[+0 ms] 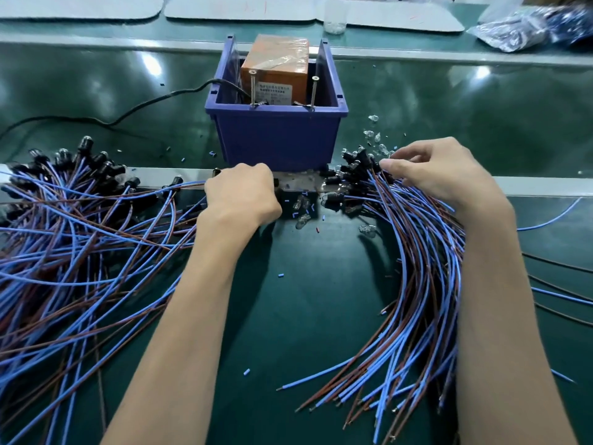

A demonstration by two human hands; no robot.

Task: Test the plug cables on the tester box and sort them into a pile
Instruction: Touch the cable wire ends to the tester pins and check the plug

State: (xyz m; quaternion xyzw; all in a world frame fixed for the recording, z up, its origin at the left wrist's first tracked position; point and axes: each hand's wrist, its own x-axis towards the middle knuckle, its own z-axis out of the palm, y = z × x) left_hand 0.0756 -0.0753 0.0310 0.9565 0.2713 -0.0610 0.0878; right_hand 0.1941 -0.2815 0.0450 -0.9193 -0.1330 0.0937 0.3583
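A blue bin (276, 136) stands at the middle of the bench and holds the orange tester box (276, 70), with two screws sticking up at its front. Left of it lies a spread pile of blue and brown plug cables (73, 226) with black sockets at the far end. A second pile of cables (417, 252) fans out on the right. My left hand (240, 195) is curled in front of the bin, gripping a cable's black plug end. My right hand (439, 168) pinches at the black plug ends of the right pile.
Small clear bulbs (303, 208) and bits of blue sleeve lie loose between the piles. A black power cord (134, 109) runs left from the bin. Grey mats (237, 8), a small clear cup (334, 17) and a plastic bag (532, 27) lie at the back.
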